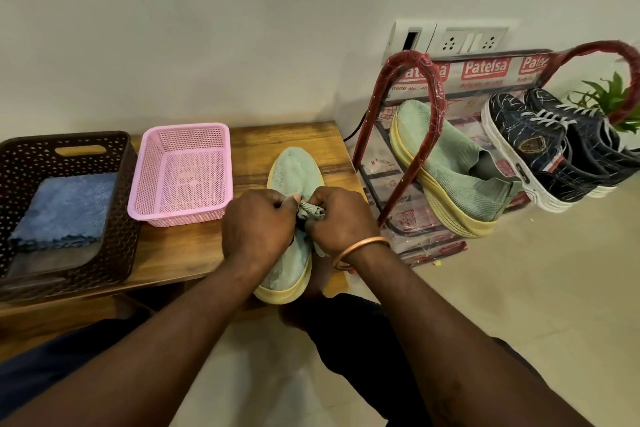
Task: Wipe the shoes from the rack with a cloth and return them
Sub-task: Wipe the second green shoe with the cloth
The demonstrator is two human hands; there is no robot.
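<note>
A green knit shoe with a yellow sole [294,170] lies on the wooden table [249,142], toe pointing away from me. My left hand [258,225] and my right hand [341,220] meet over its middle, and both pinch a small grey-green cloth [310,211] bunched between them. Part of the cloth hangs below my right hand. The matching green shoe [450,166] leans on the red-framed shoe rack [412,135] to the right. A pair of dark blue sneakers with white soles [540,146] sits on the rack beside it.
A pink plastic basket [180,173] stands on the table left of the shoe. Further left, a dark brown basket [65,156] holds a folded blue cloth [65,211]. A wall socket plate [450,40] and a green plant [609,100] are behind the rack.
</note>
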